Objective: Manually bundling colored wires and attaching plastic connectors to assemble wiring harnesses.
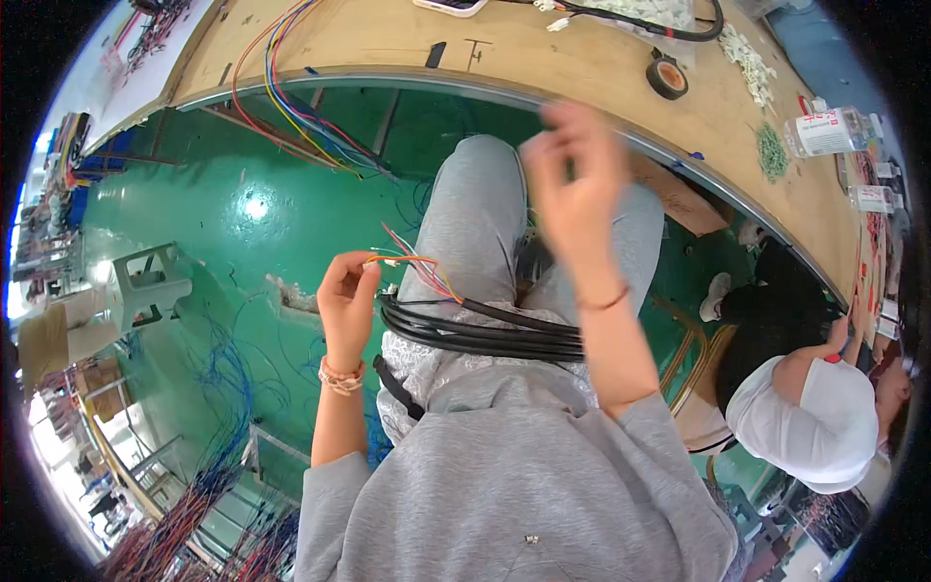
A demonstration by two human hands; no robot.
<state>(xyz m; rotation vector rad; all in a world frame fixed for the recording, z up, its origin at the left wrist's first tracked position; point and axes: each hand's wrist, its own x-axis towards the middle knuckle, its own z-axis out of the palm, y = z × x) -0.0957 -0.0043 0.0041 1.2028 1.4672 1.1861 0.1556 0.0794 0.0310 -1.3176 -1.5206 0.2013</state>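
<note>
My left hand (347, 299) is closed in a pinch on thin coloured wires (427, 267) that fan out from the end of a black-sheathed cable. A small white connector (391, 261) shows beside the fingertips. Across my lap lies the bundle of black cables (465, 333), looped at its left end. My right hand (582, 184) is raised over my right knee, close to the bench's front edge. Motion smears its fingers, and I cannot make out anything in them.
On the wooden bench (388, 44) are a black tape roll (667, 76), white connectors (745, 63), green small parts (773, 153) and a bottle (822, 133). Coloured wires (276, 92) hang off its edge. A stool (150, 286) stands left; a co-worker (805, 417) sits right.
</note>
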